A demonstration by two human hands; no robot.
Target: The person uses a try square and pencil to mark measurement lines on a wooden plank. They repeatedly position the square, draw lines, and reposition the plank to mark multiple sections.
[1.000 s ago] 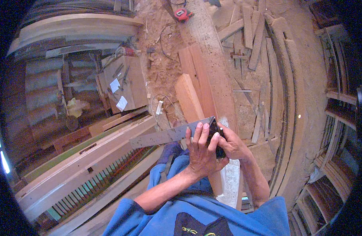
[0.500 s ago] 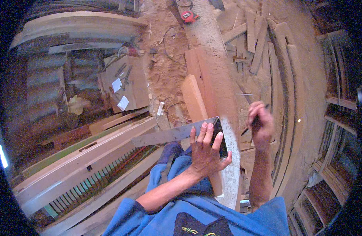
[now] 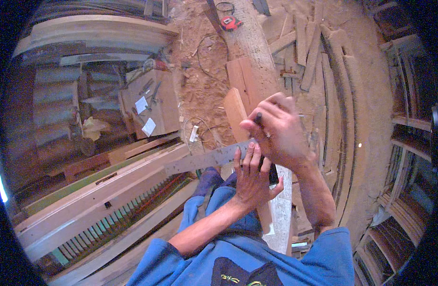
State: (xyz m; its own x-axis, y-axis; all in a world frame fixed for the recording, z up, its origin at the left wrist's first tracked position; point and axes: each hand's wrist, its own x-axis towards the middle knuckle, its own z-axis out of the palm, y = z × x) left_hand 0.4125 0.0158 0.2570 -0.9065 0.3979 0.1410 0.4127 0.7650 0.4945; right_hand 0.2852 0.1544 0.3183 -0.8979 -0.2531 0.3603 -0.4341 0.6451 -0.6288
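My left hand (image 3: pixel 252 183) presses a try square (image 3: pixel 207 159) onto a narrow wooden piece (image 3: pixel 236 112), fingers spread over it and thumb to the right. The square's metal blade reaches out to the left; its dark stock is partly hidden under my hands. Just above the left fingertips, my right hand (image 3: pixel 281 131) is closed around a slim dark pencil (image 3: pixel 258 117), whose upper end pokes out of the fist. The pencil's tip is covered by the hand. Beneath the piece lie a reddish board (image 3: pixel 241 78) and a long pale beam (image 3: pixel 281 224).
A red tape measure (image 3: pixel 230 23) rests at the beam's far end. Offcuts (image 3: pixel 302 45) and long strips (image 3: pixel 354 109) lie to the right. On the left stand a box (image 3: pixel 161 107) with papers and tools, and a long slotted timber frame (image 3: pixel 104 188). Shavings cover the ground.
My right hand has swung left with the pencil, from beside the beam to over the try square. The left hand stays on the square, almost unmoved.
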